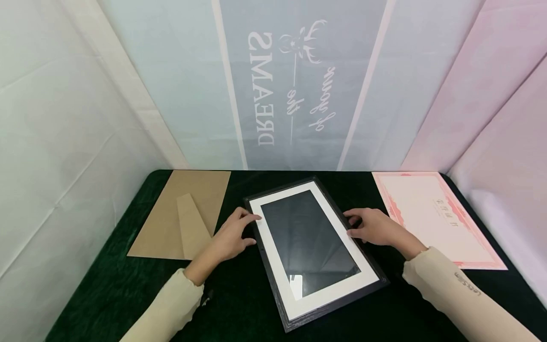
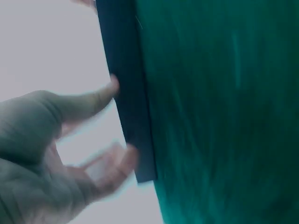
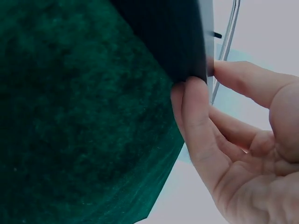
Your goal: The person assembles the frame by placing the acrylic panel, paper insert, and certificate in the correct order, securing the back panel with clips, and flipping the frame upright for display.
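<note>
A dark picture frame [image 1: 311, 243] with a white mat and a glossy dark pane stands at the middle of the table, turned at an angle. Along its right side, my right hand [image 1: 372, 227] pinches the edge; in the right wrist view the thumb is on one face and the curled fingers [image 3: 196, 107] on the other. My left hand [image 1: 231, 237] is at the frame's left edge, its fingertips reaching over the border. Blurred in the left wrist view, the thumb and fingers stay spread apart beside the dark edge [image 2: 128, 93].
To the left lies a brown backing board [image 1: 160, 228] with a stand flap [image 1: 192, 228]. A pink-bordered white sheet [image 1: 419, 209] with handwriting lies at the right. Dark green cloth [image 1: 231, 304] covers the table, and a printed curtain [image 1: 295, 156] hangs behind it.
</note>
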A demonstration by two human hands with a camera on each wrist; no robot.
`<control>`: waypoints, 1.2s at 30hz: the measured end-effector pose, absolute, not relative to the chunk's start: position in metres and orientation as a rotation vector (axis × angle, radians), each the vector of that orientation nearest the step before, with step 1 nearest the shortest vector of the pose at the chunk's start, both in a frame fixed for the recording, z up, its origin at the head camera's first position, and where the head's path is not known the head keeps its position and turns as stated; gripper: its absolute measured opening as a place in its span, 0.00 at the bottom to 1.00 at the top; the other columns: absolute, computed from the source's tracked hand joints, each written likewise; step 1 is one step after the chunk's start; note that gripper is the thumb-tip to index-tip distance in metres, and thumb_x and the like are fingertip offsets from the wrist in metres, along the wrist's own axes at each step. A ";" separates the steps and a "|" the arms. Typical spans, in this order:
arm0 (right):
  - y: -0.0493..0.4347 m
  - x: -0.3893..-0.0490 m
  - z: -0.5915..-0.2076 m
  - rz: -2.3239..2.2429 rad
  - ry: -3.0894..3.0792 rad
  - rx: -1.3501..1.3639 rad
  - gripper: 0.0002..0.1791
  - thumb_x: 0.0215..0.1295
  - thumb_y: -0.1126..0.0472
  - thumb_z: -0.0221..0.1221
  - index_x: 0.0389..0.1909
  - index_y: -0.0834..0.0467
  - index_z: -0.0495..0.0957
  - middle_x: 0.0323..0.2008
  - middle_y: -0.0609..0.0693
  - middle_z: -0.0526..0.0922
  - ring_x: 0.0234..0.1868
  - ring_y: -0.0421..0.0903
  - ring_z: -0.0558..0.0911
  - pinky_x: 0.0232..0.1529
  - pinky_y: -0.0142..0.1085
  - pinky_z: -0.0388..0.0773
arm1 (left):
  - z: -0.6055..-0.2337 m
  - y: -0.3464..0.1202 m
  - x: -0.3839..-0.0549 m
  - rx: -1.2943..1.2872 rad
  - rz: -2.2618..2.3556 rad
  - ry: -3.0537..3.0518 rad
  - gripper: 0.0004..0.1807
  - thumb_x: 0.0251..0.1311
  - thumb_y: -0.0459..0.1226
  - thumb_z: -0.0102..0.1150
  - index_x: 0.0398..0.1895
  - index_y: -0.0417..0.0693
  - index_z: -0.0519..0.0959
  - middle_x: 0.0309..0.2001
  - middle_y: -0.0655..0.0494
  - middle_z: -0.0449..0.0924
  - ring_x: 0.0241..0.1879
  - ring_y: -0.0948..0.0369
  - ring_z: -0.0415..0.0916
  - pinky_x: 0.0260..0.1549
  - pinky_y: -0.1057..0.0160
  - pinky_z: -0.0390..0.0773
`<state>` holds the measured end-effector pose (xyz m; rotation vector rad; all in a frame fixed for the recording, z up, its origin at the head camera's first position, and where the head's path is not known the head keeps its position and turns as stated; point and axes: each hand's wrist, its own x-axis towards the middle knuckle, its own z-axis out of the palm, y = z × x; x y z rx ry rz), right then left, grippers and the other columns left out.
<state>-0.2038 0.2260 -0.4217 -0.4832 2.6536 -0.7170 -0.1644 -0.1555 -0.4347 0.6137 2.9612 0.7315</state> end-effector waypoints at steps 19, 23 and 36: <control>0.221 -0.188 -0.424 -0.740 2.751 -0.396 0.33 0.62 0.64 0.63 0.67 0.71 0.67 0.52 0.67 0.81 0.23 0.38 0.80 0.23 0.32 0.78 | -0.440 -0.118 -0.161 0.088 1.016 2.984 0.31 0.52 0.35 0.73 0.60 0.31 0.77 0.58 0.35 0.76 0.30 0.60 0.79 0.31 0.61 0.82; 0.214 -0.183 -0.424 -0.799 2.762 -0.292 0.34 0.62 0.64 0.64 0.67 0.71 0.67 0.53 0.69 0.80 0.21 0.39 0.82 0.22 0.33 0.79 | -0.443 -0.124 -0.173 0.111 1.103 2.967 0.27 0.55 0.33 0.70 0.59 0.34 0.78 0.59 0.37 0.76 0.24 0.66 0.76 0.24 0.69 0.76; 0.204 -0.177 -0.431 -0.880 2.746 -0.184 0.37 0.62 0.61 0.65 0.71 0.66 0.64 0.54 0.67 0.81 0.21 0.39 0.83 0.24 0.34 0.80 | -0.440 -0.134 -0.182 0.136 1.117 2.940 0.26 0.56 0.32 0.69 0.60 0.37 0.78 0.63 0.41 0.76 0.39 0.57 0.81 0.33 0.63 0.81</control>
